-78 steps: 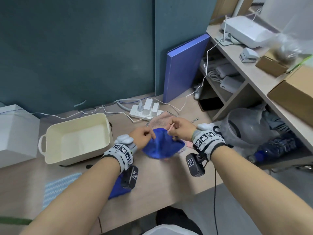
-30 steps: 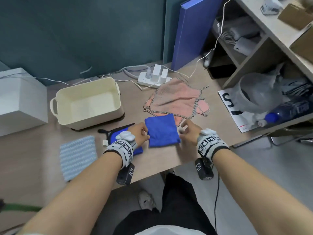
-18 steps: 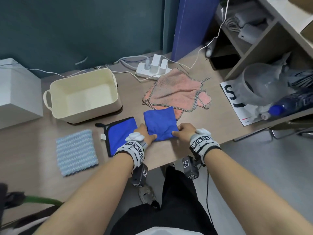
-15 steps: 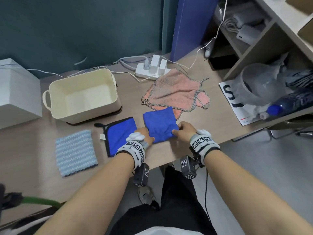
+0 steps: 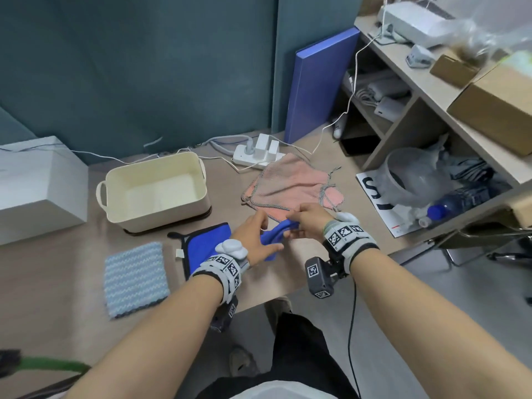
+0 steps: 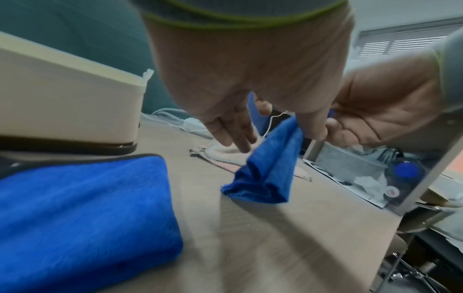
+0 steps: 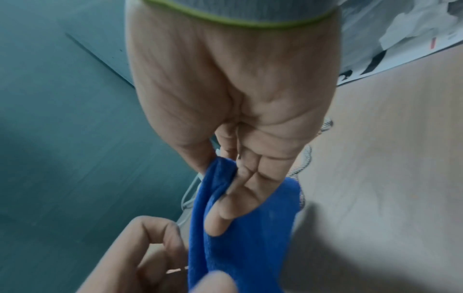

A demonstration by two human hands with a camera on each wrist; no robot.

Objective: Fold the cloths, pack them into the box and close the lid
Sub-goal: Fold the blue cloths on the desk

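Note:
My right hand (image 5: 290, 226) pinches the top edge of a small folded blue cloth (image 5: 272, 237) and holds it up, so that it hangs with its lower end near the table (image 6: 268, 172). My left hand (image 5: 269, 233) is beside it with straight fingers (image 6: 230, 130), and its thumb touches the cloth's top. The cream box (image 5: 161, 218) stands open and empty at the back left, on a dark flat piece. A folded blue cloth with a black edge (image 5: 204, 243) lies under my left wrist. A light blue patterned cloth (image 5: 135, 277) lies left of it. A pink cloth (image 5: 290, 185) lies spread out behind my hands.
A white power strip (image 5: 259, 154) with cables sits behind the pink cloth. A white box (image 5: 37, 182) stands at the far left. On the right are a shelf unit, a plastic bag, a bottle (image 5: 457, 203) and a printed sheet (image 5: 371, 194). The table's front edge runs just below my wrists.
Half a second ago both hands pressed the small blue cloth flat on the table. Now my right hand has lifted it by an edge, and my left hand has let go.

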